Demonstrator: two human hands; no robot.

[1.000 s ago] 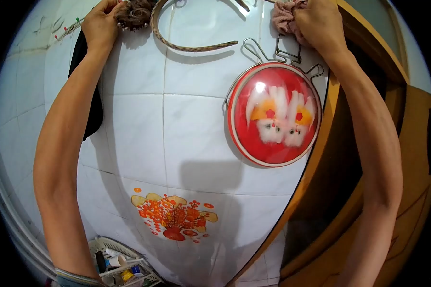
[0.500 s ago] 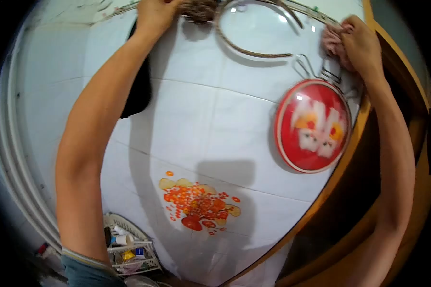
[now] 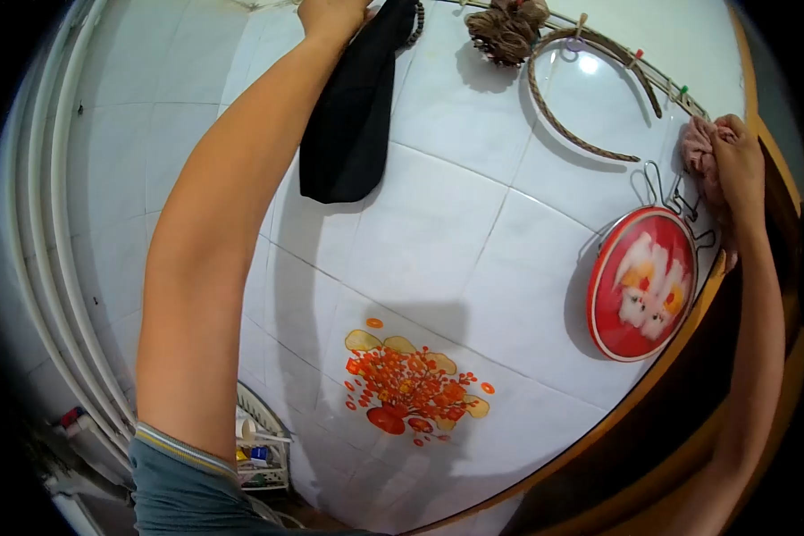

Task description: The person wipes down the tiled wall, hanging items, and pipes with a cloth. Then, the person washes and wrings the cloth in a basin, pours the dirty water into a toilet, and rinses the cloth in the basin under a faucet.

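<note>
At the top edge, my left hand (image 3: 333, 20) is raised beside the upper end of a black cloth item (image 3: 344, 134) that hangs against the wall. Its fingers look pinched together, but the frame edge and the cloth partly hide what is in them. A string of dark beads (image 3: 417, 25) hangs just right of the cloth. On the right, my right hand (image 3: 741, 165) is closed on a pink scrunchie (image 3: 701, 152) at the right end of the hanging line. Below it, a round red disc (image 3: 641, 286) with white cartoon animals hangs by bent wire.
A brown ruffled hair tie (image 3: 505, 34) and a braided headband (image 3: 585, 147) hang from the line, with small pegs along it. A flower sticker (image 3: 411, 384) decorates the tiled wall. White pipes (image 3: 58, 223) run down the left. A corner basket (image 3: 263, 420) stands low; a wooden frame (image 3: 590, 438) borders the right.
The view has swung left, so the wall things sit further right. My left hand has moved left along the line, away from the brown hair tie. My right hand still grips the scrunchie.
</note>
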